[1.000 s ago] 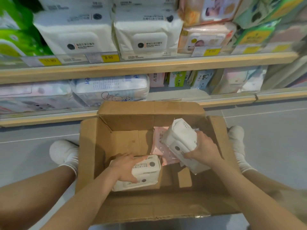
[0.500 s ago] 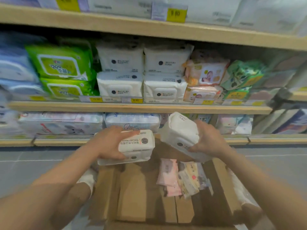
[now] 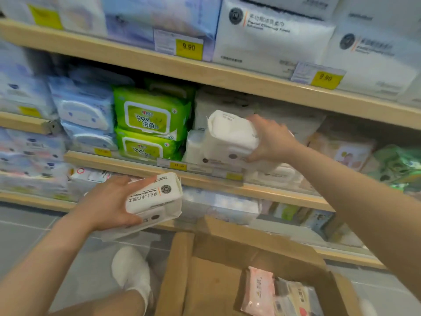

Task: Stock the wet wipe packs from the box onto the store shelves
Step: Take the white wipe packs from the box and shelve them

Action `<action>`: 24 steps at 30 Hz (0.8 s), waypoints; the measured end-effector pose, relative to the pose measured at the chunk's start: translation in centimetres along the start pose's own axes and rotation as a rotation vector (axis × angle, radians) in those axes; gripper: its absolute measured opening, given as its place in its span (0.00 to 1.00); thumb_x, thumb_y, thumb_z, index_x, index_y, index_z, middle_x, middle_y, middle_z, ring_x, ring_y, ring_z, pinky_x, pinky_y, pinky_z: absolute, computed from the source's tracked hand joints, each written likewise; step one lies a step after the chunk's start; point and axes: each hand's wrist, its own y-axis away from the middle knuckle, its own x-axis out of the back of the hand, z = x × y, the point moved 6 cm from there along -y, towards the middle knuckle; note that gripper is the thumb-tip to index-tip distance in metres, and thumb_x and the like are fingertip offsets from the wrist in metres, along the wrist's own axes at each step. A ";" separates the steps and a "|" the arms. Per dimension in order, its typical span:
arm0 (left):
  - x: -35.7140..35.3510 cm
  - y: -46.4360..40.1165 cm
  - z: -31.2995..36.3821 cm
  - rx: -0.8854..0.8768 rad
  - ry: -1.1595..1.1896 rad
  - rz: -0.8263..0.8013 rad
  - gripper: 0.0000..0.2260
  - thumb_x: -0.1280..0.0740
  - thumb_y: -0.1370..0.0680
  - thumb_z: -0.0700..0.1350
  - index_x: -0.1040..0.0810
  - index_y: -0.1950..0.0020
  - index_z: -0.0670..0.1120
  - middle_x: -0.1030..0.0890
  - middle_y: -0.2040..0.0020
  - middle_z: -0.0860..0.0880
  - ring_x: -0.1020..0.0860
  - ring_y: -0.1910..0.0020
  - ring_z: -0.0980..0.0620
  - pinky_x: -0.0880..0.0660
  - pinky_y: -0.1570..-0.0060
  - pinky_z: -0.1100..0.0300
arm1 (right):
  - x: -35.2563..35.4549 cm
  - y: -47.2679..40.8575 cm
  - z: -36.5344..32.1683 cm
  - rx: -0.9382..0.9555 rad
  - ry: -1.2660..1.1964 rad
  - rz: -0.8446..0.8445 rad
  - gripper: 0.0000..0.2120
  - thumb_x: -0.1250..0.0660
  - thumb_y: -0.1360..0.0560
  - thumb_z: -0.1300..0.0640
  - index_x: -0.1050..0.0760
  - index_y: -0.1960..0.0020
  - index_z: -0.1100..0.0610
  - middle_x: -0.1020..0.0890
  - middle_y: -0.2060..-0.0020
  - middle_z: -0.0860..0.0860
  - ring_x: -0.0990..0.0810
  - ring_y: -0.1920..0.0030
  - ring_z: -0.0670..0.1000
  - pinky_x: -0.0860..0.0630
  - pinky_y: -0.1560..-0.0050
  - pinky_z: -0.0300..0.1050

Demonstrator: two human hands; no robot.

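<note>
Both packs lifted shelfward, gripped.

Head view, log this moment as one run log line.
step: shelving | right hand: white pack at middle shelf | left hand: second white pack, waiting | box: pink packs remain

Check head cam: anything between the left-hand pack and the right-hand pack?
Yes. In the head view, the wooden shelf edge with its yellow price tag runs between the left hand's pack and the right hand's pack.
</note>
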 end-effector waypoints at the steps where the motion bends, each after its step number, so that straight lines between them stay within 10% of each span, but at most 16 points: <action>1: -0.1 0.1 -0.6 0.011 -0.001 0.001 0.44 0.42 0.44 0.71 0.55 0.30 0.70 0.31 0.53 0.53 0.30 0.47 0.51 0.34 0.56 0.58 | 0.4 -1.8 -0.7 0.012 0.009 -0.005 0.46 0.22 0.39 0.47 0.42 0.27 0.50 0.27 0.36 0.53 0.29 0.37 0.57 0.34 0.43 0.51; 8: -2.0 0.8 -2.7 0.060 0.009 -0.049 0.44 0.40 0.43 0.70 0.52 0.28 0.70 0.27 0.50 0.52 0.29 0.46 0.50 0.28 0.51 0.53 | -3.8 -9.3 -2.4 -0.011 0.035 -0.184 0.46 0.31 0.27 0.53 0.60 0.23 0.48 0.41 0.25 0.56 0.39 0.28 0.60 0.39 0.29 0.54; 13: -2.0 -0.2 -1.6 0.045 0.001 -0.067 0.43 0.40 0.42 0.69 0.54 0.29 0.71 0.31 0.53 0.54 0.30 0.47 0.51 0.33 0.56 0.57 | -3.9 -9.9 -2.0 0.040 0.126 -0.090 0.49 0.29 0.31 0.44 0.58 0.23 0.50 0.51 0.23 0.52 0.51 0.24 0.57 0.52 0.25 0.57; 21: -1.5 -1.9 2.5 0.011 -0.023 -0.115 0.43 0.35 0.38 0.65 0.56 0.28 0.70 0.31 0.47 0.52 0.33 0.42 0.50 0.32 0.49 0.56 | -3.6 -1.5 -5.2 0.266 0.001 0.126 0.47 0.29 0.33 0.55 0.53 0.23 0.52 0.47 0.24 0.54 0.50 0.24 0.56 0.51 0.25 0.54; 24: -1.3 -2.6 4.3 -0.031 0.030 -0.142 0.44 0.35 0.39 0.65 0.56 0.29 0.72 0.31 0.45 0.52 0.33 0.40 0.50 0.31 0.44 0.55 | -6.7 3.5 -5.2 0.313 -0.160 -0.061 0.49 0.27 0.33 0.52 0.55 0.22 0.51 0.54 0.23 0.50 0.57 0.24 0.50 0.55 0.25 0.48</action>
